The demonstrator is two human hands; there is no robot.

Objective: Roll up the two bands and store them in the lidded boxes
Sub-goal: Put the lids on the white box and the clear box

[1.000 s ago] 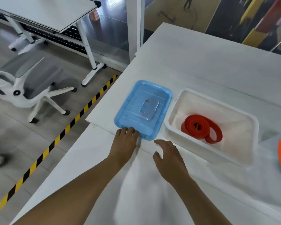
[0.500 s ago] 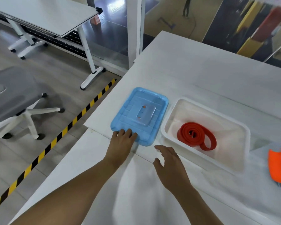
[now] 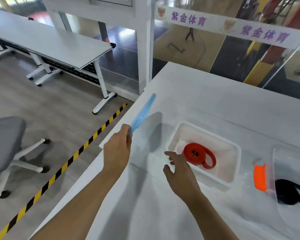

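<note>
— Blue lid: flat on the counter a moment ago, now tilted up on edge, left hand fingers gripping its near end.

— The red band?

— Unmoved, rolled inside the white box; right hand open beside it.

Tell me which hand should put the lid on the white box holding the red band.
Left. The left hand already grips the translucent blue plastic lid, lifted on edge beside the white plastic box. The right hand hovers empty at the box's near rim.

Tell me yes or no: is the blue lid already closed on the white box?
No. The left hand holds the blue lid tilted up off the table, and the white box with the red band stands open.
</note>
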